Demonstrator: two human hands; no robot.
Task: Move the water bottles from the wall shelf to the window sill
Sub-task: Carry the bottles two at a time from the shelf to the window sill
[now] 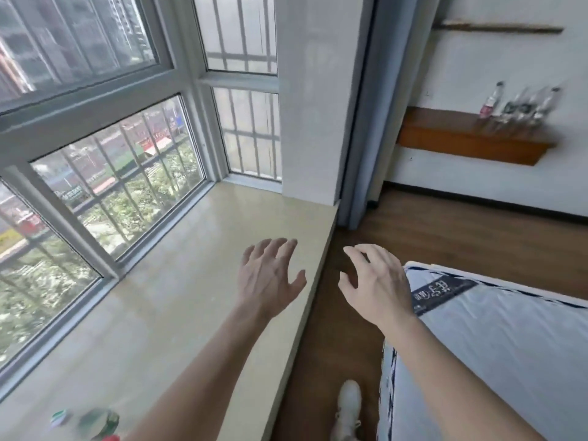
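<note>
Several clear water bottles stand in a blurred row on the wooden wall shelf at the upper right; the leftmost one has a red label. The beige window sill runs along the window on the left. At its near end, by the bottom edge, I see the green-capped top of a bottle, blurred and partly cut off. My left hand hovers over the sill's right edge, fingers spread and empty. My right hand floats over the floor beside it, fingers loosely bent, holding nothing.
A mattress with a pale blue cover fills the lower right. Brown wood floor lies between sill, mattress and shelf wall. A grey-blue curtain hangs beside the white pillar. A white shoe shows at the bottom.
</note>
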